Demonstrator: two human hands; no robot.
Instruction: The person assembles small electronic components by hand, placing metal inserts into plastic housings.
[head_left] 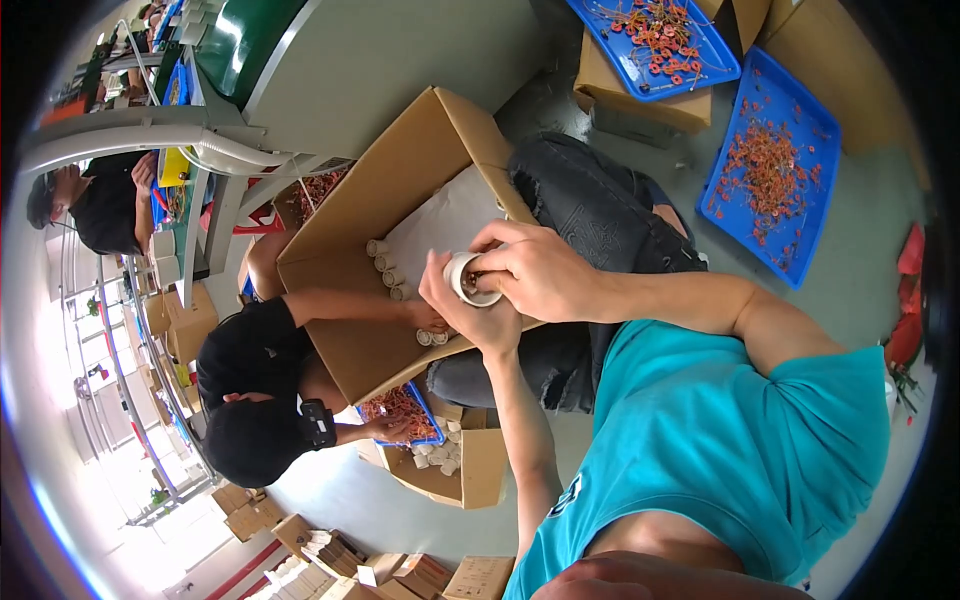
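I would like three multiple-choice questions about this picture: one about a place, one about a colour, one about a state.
1. Where is the small white cup?
A. between the person's two hands
B. on a blue tray
C. on the floor

2. What colour are the trays of small orange parts?
A. green
B. blue
C. white

3. What state is the big cardboard box in?
A. taped shut
B. crushed flat
C. open, flaps up

Answers:
1. A: the left hand and right hand clasp the white cup.
2. B: each tray shows a blue rim.
3. C: the cardboard box shows its inside, with small rolls lined up there.
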